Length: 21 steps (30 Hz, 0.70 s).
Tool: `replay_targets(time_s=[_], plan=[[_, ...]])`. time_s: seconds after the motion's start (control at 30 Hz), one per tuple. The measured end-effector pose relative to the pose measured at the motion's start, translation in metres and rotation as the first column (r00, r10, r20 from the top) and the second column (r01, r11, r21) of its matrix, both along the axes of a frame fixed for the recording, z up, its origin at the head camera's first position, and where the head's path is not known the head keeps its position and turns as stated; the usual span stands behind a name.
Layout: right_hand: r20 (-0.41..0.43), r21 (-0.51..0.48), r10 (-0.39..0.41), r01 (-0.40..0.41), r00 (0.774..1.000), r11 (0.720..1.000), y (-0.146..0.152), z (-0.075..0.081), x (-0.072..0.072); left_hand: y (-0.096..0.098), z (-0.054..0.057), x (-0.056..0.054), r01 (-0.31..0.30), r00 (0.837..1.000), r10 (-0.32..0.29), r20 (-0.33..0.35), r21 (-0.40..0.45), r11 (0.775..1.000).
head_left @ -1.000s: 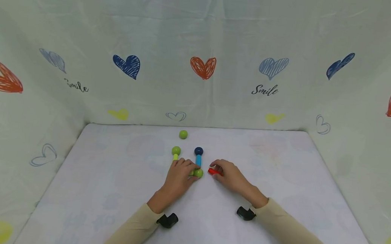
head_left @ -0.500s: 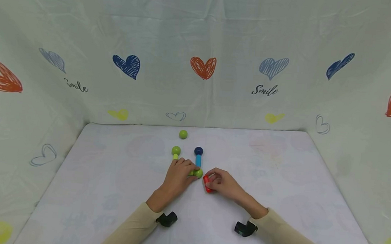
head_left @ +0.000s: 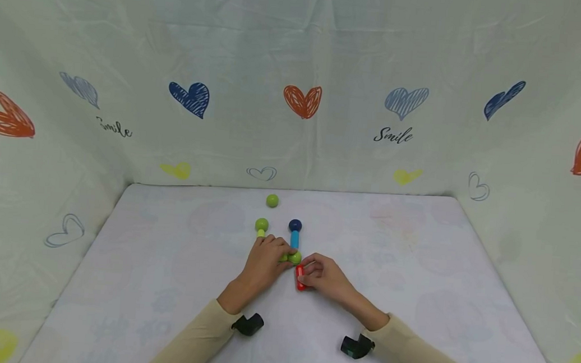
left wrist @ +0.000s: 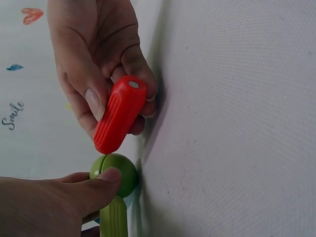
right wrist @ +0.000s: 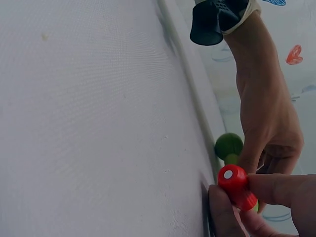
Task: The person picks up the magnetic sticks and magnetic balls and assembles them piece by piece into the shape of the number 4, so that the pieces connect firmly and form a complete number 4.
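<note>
In the head view my left hand (head_left: 263,261) pinches a green magnetic ball (head_left: 295,258), its thumb on the ball's side in the left wrist view. A green rod (left wrist: 113,219) joins that ball and is mostly under the hand. My right hand (head_left: 331,277) grips a red magnetic rod (left wrist: 118,116) between thumb and fingers, one silver magnet end showing. The rod's other end is right at the green ball. From the same ball a blue rod (head_left: 295,240) runs away to a dark blue ball (head_left: 295,225).
Beyond my left hand, a second green ball (head_left: 261,224) tops a yellow-green rod (head_left: 260,233) partly hidden by the fingers. A loose green ball (head_left: 272,200) lies near the back edge of the white table (head_left: 393,233). A heart-printed curtain (head_left: 343,151) stands behind.
My right hand has turned the red rod from roughly sideways to lengthwise and brought it left and nearer, up to the green ball. My left hand has stayed in place.
</note>
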State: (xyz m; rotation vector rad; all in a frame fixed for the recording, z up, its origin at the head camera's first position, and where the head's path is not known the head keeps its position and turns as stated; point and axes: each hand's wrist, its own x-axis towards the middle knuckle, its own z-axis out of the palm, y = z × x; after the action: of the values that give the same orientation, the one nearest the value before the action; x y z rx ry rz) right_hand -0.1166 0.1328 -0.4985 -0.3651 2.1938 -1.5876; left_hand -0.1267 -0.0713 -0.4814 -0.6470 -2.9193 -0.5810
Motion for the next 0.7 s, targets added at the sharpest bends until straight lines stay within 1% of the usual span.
replay_targets(time_s=[0.17, 0.5, 0.7], plan=[[-0.013, 0.012, -0.021, 0.021, 1.000, 1.000, -0.0028, -0.0019, 0.0009, -0.0001, -0.0003, -0.0007, -0.003, 1.000, 0.003, 0.023, -0.009, 1.000], [-0.052, 0.010, -0.069, 0.069, 0.996, 0.998, -0.0086, 0.0022, 0.0030, -0.0006, 0.0020, -0.0011, -0.004, 1.000, 0.005, 0.031, -0.019, 1.000], [-0.072, 0.022, -0.083, 0.085, 0.994, 0.996, -0.0103, -0.0012, 0.0027, -0.0017, 0.0025, -0.0002, -0.002, 0.999, 0.003, 0.042, -0.018, 1.000]])
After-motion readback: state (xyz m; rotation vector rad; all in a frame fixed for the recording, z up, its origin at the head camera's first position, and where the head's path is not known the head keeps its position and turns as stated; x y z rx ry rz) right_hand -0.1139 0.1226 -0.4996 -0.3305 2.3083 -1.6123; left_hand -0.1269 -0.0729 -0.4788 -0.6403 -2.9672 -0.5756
